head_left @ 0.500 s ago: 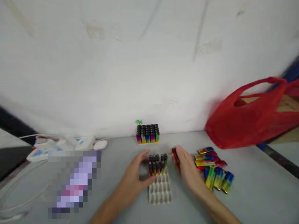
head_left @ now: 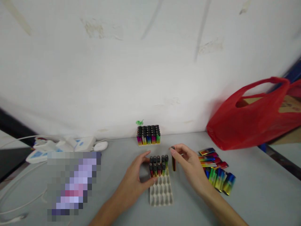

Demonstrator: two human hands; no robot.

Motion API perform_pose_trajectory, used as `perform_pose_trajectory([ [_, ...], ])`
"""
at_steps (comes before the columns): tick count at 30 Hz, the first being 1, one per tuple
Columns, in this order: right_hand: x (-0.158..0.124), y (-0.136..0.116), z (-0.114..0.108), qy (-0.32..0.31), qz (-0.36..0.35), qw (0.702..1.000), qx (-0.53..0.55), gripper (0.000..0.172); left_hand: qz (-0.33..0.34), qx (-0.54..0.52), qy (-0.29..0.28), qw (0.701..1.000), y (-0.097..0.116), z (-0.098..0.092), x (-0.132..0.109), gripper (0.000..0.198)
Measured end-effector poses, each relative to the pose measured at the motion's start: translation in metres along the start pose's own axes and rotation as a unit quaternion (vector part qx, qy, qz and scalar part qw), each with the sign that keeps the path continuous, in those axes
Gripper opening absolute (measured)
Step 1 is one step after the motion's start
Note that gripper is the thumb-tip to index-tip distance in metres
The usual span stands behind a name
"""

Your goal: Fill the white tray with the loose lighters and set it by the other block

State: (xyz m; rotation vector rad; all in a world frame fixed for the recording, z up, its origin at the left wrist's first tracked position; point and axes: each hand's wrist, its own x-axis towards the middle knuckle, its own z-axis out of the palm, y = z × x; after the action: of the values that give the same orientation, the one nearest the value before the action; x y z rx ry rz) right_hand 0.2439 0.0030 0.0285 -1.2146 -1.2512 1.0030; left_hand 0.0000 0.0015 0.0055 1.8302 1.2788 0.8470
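Your left grip [head_left: 134, 176] was spread alongside the tray [head_left: 161, 191]; your right grip [head_left: 192, 164] pinched a dark-topped cylinder [head_left: 174, 164] near it.

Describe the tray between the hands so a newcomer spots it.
From the red bag, go left past the loose cylinders. Between the right hand and left hand lies a pale tray. Unlike the packed block farther back, its near pockets show bare.

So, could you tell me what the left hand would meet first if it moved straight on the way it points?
The left hand would probably first meet the upright black-topped pieces in the near tray; depth is unclear, and it may already be touching them.
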Motion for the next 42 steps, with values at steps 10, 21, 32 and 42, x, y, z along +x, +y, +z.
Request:
perform_pose_trajectory([
  [10, -0.002, -0.018, -0.011, -0.093, -0.027, 0.993, -0.071, 0.02, 0.007, -0.001, 0.003, 1.0, -0.006, 0.003, 0.0, 0.082],
  [21, 0.003, -0.021, -0.025, -0.195, -0.03, 0.979, -0.046, 0.02, 0.005, 0.004, 0.004, 1.0, -0.004, 0.002, 0.0, 0.081],
  [32, 0.001, -0.029, -0.028, -0.167, -0.121, 0.964, -0.168, 0.015, 0.003, 0.004, 0.001, 1.0, -0.003, 0.003, -0.001, 0.081],
  [42, -0.003, -0.033, -0.02, -0.163, -0.136, 0.962, -0.171, 0.012, 0.004, -0.008, -0.044, 0.999, 0.002, -0.009, -0.005, 0.113],
])
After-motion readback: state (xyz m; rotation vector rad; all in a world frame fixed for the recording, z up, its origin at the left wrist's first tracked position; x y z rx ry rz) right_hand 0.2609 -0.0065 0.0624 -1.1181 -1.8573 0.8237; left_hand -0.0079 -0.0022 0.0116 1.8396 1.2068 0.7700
